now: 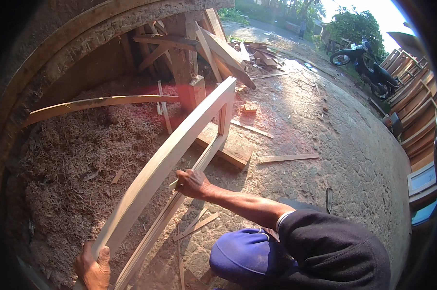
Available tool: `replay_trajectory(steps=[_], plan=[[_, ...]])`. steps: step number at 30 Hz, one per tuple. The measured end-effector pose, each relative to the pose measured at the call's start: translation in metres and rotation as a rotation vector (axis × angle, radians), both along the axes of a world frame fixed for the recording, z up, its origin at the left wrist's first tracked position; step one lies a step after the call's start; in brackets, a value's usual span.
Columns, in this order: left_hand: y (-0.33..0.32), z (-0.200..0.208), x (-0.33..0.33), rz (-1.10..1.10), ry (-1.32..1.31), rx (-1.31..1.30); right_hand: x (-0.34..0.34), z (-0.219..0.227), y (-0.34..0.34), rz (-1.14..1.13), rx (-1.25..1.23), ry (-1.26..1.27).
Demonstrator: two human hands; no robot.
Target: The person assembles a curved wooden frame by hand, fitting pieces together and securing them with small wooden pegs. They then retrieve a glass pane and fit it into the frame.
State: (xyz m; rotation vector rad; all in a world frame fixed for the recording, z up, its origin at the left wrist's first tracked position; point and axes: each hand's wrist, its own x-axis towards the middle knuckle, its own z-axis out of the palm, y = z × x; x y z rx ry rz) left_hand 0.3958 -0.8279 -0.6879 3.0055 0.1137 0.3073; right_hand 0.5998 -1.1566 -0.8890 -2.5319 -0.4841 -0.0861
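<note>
A long pale wooden frame (pixel 155 166) stands on edge, slanting from my lower left up to the upper middle, with a narrow opening between its two long rails. My left hand (pixel 93 268) is wrapped round the near end of the upper rail, thumb on the near side. Farther along, my right hand (pixel 192 183) is closed at the lower rail, inside the opening. From its fingers pokes the end of a small pale flat piece (pixel 173 184), its kind unclear. The frame's far end rests by a thick wooden block (pixel 235 152).
Wood shavings (pixel 83 169) heap up on the left. Beyond the frame are a wooden post (pixel 183 63) and scrap boards (pixel 223 50). Thin strips (pixel 288 158) lie on the rough ground. A motorcycle (pixel 373 70) stands far right, near stacked timber (pixel 416 111).
</note>
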Motion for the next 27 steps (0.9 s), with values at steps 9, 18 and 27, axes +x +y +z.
replay_trajectory(steps=[9,18,27], plan=[[0.003,0.002,0.002,0.067,0.042,-0.074,-0.08,0.056,0.083,0.567,0.624,0.437],[0.001,-0.001,-0.004,0.079,0.04,-0.031,0.089,0.042,-0.149,-0.353,0.33,0.189],[-0.001,-0.004,-0.007,0.061,-0.03,-0.005,0.108,0.005,-0.155,-0.272,0.208,0.195]])
